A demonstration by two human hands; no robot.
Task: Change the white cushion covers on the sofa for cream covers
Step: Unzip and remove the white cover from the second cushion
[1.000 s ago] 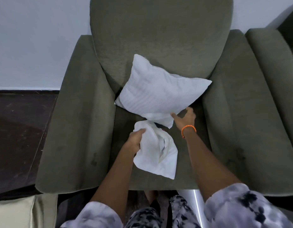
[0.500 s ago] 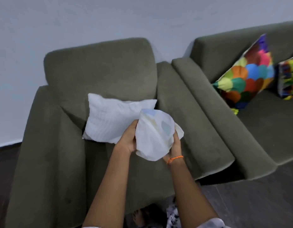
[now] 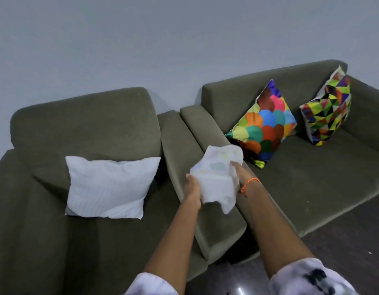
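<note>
Item: crumpled white cover (image 3: pixel 216 179), gripped by your left hand (image 3: pixel 191 188) and right hand (image 3: pixel 237 173) above the armchair's (image 3: pixel 88 124) right armrest. White cushion (image 3: pixel 109 186) leans against its backrest. Two patterned cushions on sofa (image 3: pixel 312 177).

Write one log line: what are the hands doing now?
left hand: grips cover | right hand: grips cover | crumpled cover: held above armrests | white cushion: on armchair

round-patch pillow (image 3: pixel 264 126) is leaning on the sofa's back by its left edge | triangle pillow (image 3: pixel 328 114) is leaning near the right corner | dark floor (image 3: pixel 343 237) is showing below | grey wall (image 3: pixel 141 39) is standing behind
</note>
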